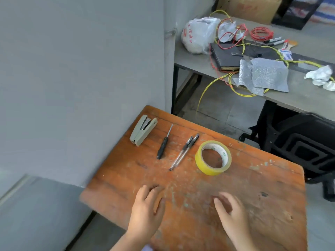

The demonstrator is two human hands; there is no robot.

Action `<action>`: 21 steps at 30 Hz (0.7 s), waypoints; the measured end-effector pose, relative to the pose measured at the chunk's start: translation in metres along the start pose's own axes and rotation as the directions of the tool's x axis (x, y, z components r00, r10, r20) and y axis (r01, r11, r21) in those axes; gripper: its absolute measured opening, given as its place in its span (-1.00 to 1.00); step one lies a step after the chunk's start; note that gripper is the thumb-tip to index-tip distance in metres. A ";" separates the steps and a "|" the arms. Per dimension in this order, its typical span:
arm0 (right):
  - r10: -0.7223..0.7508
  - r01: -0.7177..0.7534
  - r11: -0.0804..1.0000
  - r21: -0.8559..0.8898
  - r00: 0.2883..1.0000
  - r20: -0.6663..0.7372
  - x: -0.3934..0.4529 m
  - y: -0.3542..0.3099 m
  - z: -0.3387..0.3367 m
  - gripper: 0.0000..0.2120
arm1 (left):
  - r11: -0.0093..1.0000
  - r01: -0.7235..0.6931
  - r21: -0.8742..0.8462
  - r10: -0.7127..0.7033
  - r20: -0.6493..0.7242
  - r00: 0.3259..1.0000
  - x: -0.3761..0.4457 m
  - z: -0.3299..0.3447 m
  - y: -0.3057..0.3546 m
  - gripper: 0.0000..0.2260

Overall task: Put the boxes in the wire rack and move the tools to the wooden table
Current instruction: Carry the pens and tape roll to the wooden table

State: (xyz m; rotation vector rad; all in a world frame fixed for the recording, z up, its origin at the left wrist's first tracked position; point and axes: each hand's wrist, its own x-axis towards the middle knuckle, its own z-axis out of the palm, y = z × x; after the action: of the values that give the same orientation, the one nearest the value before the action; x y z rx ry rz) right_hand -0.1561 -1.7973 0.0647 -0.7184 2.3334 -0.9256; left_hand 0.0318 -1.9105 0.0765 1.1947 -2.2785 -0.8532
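On the worn wooden table [253, 187] a row of tools lies toward the far edge: a grey stapler [143, 130], a black-handled screwdriver [164, 142], two black pens [184, 151] side by side, and a yellow tape roll [213, 157]. My left hand [146, 209] hovers flat over the near part of the table, fingers apart, holding nothing. My right hand [231, 212] is beside it, fingers loosely spread and blurred, also holding nothing. Both hands are well short of the tools. No boxes for the rack and no wire rack are in view.
A grey wall [81, 78] stands to the left. Behind is a grey bench [299, 95] with a plastic bag [199, 35], black notebook [226, 57], red and yellow wires, foil pieces, and a cardboard box [248, 8]. A black chair [299, 147] sits at the right.
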 end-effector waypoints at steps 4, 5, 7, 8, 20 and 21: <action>-0.269 0.274 0.962 0.000 0.942 0.203 -0.031 0.005 0.010 -0.80 | 0.835 0.410 -0.366 -0.470 -0.087 0.878 -0.081 0.002 0.007 -0.71; -0.328 0.332 0.943 0.035 0.903 0.276 -0.040 0.002 0.016 -0.76 | 0.735 0.491 -0.468 -0.599 -0.108 0.794 -0.103 0.002 0.006 -0.68; -0.431 0.439 0.894 0.091 0.787 0.441 -0.059 -0.007 0.030 -0.68 | 0.592 0.536 -0.601 -0.752 -0.174 0.636 -0.147 -0.001 0.005 -0.70; -0.468 0.493 0.864 0.102 0.711 0.525 -0.068 -0.011 0.039 -0.67 | 0.543 0.538 -0.645 -0.800 -0.200 0.566 -0.170 -0.004 0.004 -0.73; -0.449 0.731 0.565 0.382 -0.116 0.886 -0.270 -0.038 0.184 -0.65 | 0.374 0.247 -0.894 -0.891 -0.421 -0.172 -0.468 -0.052 -0.015 -0.68; -0.434 0.727 0.561 0.397 -0.150 0.888 -0.294 -0.032 0.193 -0.72 | 0.349 0.223 -0.910 -0.890 -0.396 -0.225 -0.497 -0.050 -0.017 -0.71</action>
State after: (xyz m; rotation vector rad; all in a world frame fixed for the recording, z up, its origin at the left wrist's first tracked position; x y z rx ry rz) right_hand 0.1876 -1.7169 0.0464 -1.9310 0.7570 -0.1750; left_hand 0.3400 -1.5178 0.0578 1.8141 -0.0679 -0.5744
